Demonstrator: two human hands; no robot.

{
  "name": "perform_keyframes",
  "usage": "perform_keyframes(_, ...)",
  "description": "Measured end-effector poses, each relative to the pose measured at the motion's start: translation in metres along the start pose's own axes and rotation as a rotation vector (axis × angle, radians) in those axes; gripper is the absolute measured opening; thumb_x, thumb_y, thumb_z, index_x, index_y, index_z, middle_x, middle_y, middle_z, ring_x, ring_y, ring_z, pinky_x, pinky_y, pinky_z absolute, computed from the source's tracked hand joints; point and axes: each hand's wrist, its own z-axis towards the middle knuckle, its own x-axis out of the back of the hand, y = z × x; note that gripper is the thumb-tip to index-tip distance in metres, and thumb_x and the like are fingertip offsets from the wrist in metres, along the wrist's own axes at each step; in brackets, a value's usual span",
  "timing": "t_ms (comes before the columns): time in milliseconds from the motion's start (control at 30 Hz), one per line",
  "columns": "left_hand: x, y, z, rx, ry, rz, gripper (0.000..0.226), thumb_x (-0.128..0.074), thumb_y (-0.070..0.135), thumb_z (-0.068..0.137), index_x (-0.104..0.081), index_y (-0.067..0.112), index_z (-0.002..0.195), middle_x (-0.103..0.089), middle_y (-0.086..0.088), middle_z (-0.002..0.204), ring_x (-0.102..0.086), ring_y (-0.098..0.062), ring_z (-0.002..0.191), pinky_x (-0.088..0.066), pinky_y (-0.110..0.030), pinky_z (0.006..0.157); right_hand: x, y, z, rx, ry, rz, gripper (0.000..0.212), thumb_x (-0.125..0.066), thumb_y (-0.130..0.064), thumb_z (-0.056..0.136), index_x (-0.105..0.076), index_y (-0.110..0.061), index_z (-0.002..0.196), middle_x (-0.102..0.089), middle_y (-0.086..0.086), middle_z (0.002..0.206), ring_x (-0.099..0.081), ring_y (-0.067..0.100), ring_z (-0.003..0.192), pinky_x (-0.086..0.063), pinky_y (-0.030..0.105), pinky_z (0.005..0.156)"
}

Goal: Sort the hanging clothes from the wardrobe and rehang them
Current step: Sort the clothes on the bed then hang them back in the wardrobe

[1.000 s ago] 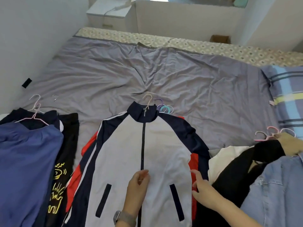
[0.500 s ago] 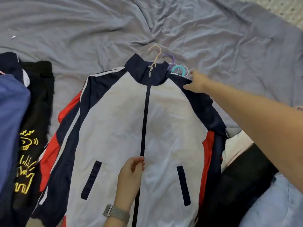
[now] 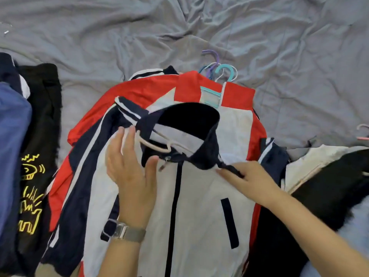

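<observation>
A white and navy zip jacket (image 3: pixel 201 206) lies on top of the middle pile, its navy collar (image 3: pixel 187 116) lifted and pulled toward me. Its pale pink hanger hook (image 3: pixel 157 147) sticks out of the collar. My left hand (image 3: pixel 129 168) is spread open with its fingers against that hook. At the right side of the collar, my right hand (image 3: pixel 245 178) pinches the navy fabric. Underneath lies a red and white jacket (image 3: pixel 237 96) on a teal hanger (image 3: pixel 211 95). Purple, teal and white hanger hooks (image 3: pixel 219 68) bunch above it.
All of it rests on a wrinkled grey bed sheet (image 3: pixel 179 27). At the left lie a black shirt with a yellow print (image 3: pixel 36 176) and a blue garment (image 3: pixel 12 156). White and black clothes (image 3: pixel 329 176) and a pink hanger (image 3: pixel 362 132) are at the right.
My right hand reached up to the collar, then drew it back toward me, uncovering the red and white jacket. My left hand moved up from the zip to the hanger hook. The view dropped closer.
</observation>
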Motion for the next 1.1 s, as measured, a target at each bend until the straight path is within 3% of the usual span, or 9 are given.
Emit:
perform_keyframes(67, 0.014, -0.003, 0.019, -0.034, -0.031, 0.107, 0.068, -0.041, 0.056, 0.084, -0.029, 0.018, 0.14, -0.039, -0.016, 0.142, -0.026, -0.036, 0.136, -0.01, -0.04, 0.114, 0.004, 0.002, -0.035, -0.076, -0.038, 0.02, 0.058, -0.051, -0.064, 0.076, -0.029, -0.017, 0.05, -0.024, -0.005, 0.046, -0.024, 0.008, 0.045, -0.016, 0.025, 0.048)
perform_keyframes(167, 0.019, -0.008, 0.031, -0.088, -0.346, 0.079, 0.058, -0.024, 0.064, 0.089, -0.043, 0.026, 0.128, -0.063, 0.005, 0.111, -0.051, -0.016, 0.116, -0.007, -0.042, 0.115, 0.017, 0.003, -0.064, -0.189, 0.118, -0.065, 0.063, -0.057, -0.066, 0.072, -0.033, -0.012, 0.051, -0.025, -0.003, 0.045, -0.024, 0.01, 0.045, -0.02, 0.03, 0.05)
perform_keyframes(233, 0.018, 0.001, 0.028, -0.191, -0.563, 0.097, 0.05, -0.019, 0.063, 0.091, -0.056, 0.03, 0.087, -0.059, 0.01, 0.078, -0.055, -0.007, 0.08, -0.039, -0.04, 0.09, 0.027, -0.005, -0.071, -0.252, 0.239, -0.152, 0.059, -0.059, -0.069, 0.069, -0.048, -0.014, 0.049, -0.034, -0.003, 0.043, -0.029, 0.014, 0.045, -0.025, 0.031, 0.05)
perform_keyframes(267, 0.021, 0.013, 0.022, -0.203, -0.578, 0.109, 0.038, -0.025, 0.06, 0.09, -0.047, 0.034, 0.072, -0.051, 0.01, 0.064, -0.05, -0.005, 0.067, -0.039, -0.029, 0.07, 0.033, -0.01, -0.076, -0.252, 0.298, -0.181, 0.054, -0.058, -0.07, 0.069, -0.054, -0.02, 0.05, -0.039, -0.005, 0.043, -0.032, 0.014, 0.045, -0.026, 0.031, 0.05)
perform_keyframes(367, 0.043, 0.061, -0.009, -0.11, -0.396, 0.032, 0.028, -0.048, 0.049, 0.082, -0.039, 0.033, 0.061, -0.042, 0.006, 0.048, -0.047, -0.008, 0.058, -0.03, -0.019, 0.052, 0.049, -0.024, -0.098, -0.165, 0.424, -0.233, 0.066, -0.051, -0.077, 0.068, -0.041, -0.016, 0.048, -0.035, 0.0, 0.042, -0.033, 0.017, 0.045, -0.027, 0.029, 0.048)
perform_keyframes(767, 0.191, 0.264, -0.205, 0.036, -0.069, 0.058, 0.031, -0.069, 0.045, 0.074, -0.054, 0.022, 0.061, -0.059, 0.008, 0.061, -0.053, -0.015, 0.059, -0.039, -0.037, 0.056, 0.098, -0.059, -0.346, 0.17, 0.671, -0.024, 0.057, -0.05, -0.065, 0.074, -0.028, -0.017, 0.052, -0.028, -0.001, 0.046, -0.036, 0.016, 0.053, -0.023, 0.023, 0.056)
perform_keyframes(967, 0.235, 0.359, -0.324, -0.025, 0.001, 0.052, 0.035, -0.062, 0.057, 0.068, -0.056, 0.023, 0.065, -0.06, 0.004, 0.058, -0.055, -0.011, 0.063, -0.042, -0.038, 0.063, 0.124, -0.05, -0.493, 0.111, 0.646, 0.268, 0.037, -0.067, -0.055, 0.065, -0.062, -0.019, 0.061, -0.056, -0.001, 0.059, -0.048, 0.01, 0.057, -0.038, 0.028, 0.058)
perform_keyframes(1033, 0.248, 0.384, -0.352, -0.042, 0.051, 0.021, 0.04, -0.062, 0.063, 0.067, -0.057, 0.023, 0.066, -0.061, 0.005, 0.061, -0.055, -0.01, 0.065, -0.043, -0.039, 0.063, 0.145, -0.057, -0.529, 0.136, 0.678, 0.347, 0.021, -0.077, -0.044, 0.062, -0.063, -0.031, 0.069, -0.064, -0.017, 0.071, -0.057, 0.003, 0.069, -0.044, 0.023, 0.064)
perform_keyframes(1100, 0.263, 0.408, -0.376, -0.064, 0.099, -0.036, 0.044, -0.062, 0.066, 0.067, -0.058, 0.022, 0.067, -0.061, 0.006, 0.062, -0.056, -0.012, 0.065, -0.044, -0.039, 0.063, 0.166, -0.067, -0.563, 0.189, 0.748, 0.366, 0.031, -0.08, -0.04, 0.059, -0.055, -0.033, 0.075, -0.064, -0.02, 0.075, -0.059, 0.003, 0.074, -0.045, 0.028, 0.07)
